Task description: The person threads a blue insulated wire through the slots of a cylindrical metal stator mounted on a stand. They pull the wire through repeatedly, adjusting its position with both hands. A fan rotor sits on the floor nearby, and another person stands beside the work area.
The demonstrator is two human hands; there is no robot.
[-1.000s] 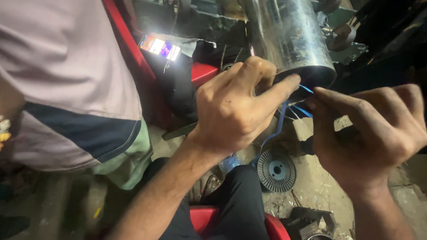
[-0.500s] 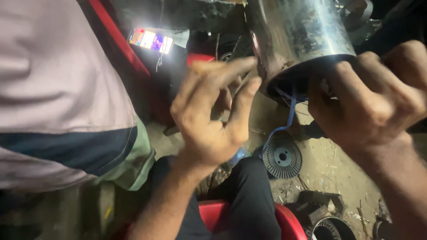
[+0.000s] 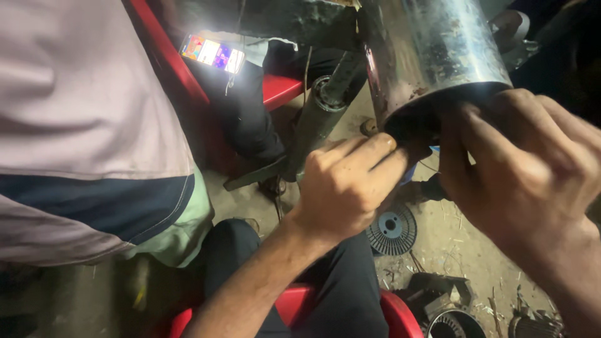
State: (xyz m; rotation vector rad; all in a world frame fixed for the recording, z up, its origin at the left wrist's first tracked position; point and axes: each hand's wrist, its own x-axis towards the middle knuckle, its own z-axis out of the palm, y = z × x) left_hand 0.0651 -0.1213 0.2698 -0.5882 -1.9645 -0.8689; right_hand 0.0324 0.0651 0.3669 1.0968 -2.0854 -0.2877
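Item: shiny metal cylinder (image 3: 432,56), open lower end, worked by two hands.

Cylinder fills the upper right, tilted, its dark rim facing down toward the hands. Bystander's grey shirt (image 3: 81,112) crowds the left edge; little free room between. Right hand (image 3: 532,169) curls over the rim, fingers pressed on it. Left hand (image 3: 347,188) sits just below the opening, fingers bunched narrow at the rim; what they pinch cannot be told. Ribbed disc (image 3: 392,228) lies on the dirt floor (image 3: 463,250) beneath.

Likely a repair workshop, dusty littered floor (image 3: 451,250), finned metal disc (image 3: 392,229), motor parts (image 3: 454,325), steel cylinder (image 3: 432,50)
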